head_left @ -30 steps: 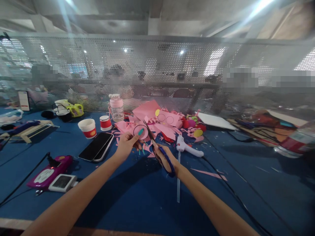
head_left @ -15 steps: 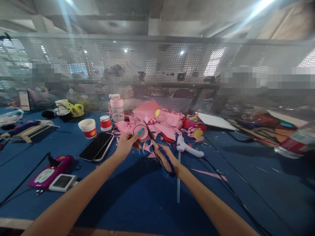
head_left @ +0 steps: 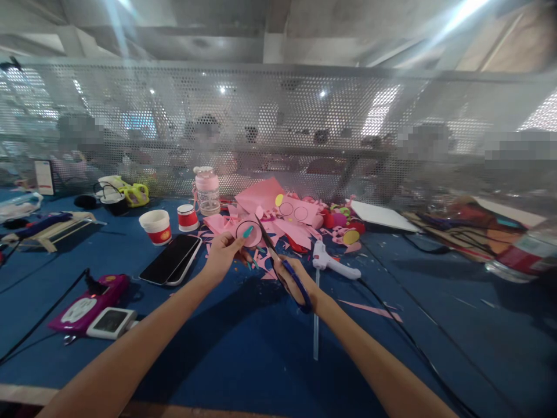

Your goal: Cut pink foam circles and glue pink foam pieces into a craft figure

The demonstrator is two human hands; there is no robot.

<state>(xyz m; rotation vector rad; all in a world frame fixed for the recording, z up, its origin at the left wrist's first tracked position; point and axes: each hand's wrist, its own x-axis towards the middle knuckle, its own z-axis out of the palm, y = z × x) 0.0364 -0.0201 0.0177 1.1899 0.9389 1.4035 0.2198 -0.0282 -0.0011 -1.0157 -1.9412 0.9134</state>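
Note:
Between the thumb and fingers of my left hand [head_left: 226, 249] is a round pink paper piece [head_left: 251, 236] with a dark circle outline drawn on it. My right hand [head_left: 300, 278] grips blue-handled scissors [head_left: 300, 290], its fingers wrapped around the handles. The blades point up and away, right beside the right edge of the paper piece. Behind both hands lies a heap of pink paper scraps [head_left: 300, 232], with a sheet in it bearing drawn circles. How far the blades are apart is hard to make out.
A white glue gun [head_left: 335, 262] with its cord lies right of my right hand. To the left are a smartphone [head_left: 171, 259], paper cups [head_left: 155, 226], a pink-lidded bottle [head_left: 207, 191] and a purple power socket [head_left: 90, 305]. A perforated metal screen [head_left: 278, 128] stands behind.
Hardly anything differs. The scissors and my right hand have shifted very slightly at the edge of the paper piece, while my left hand keeps its hold.

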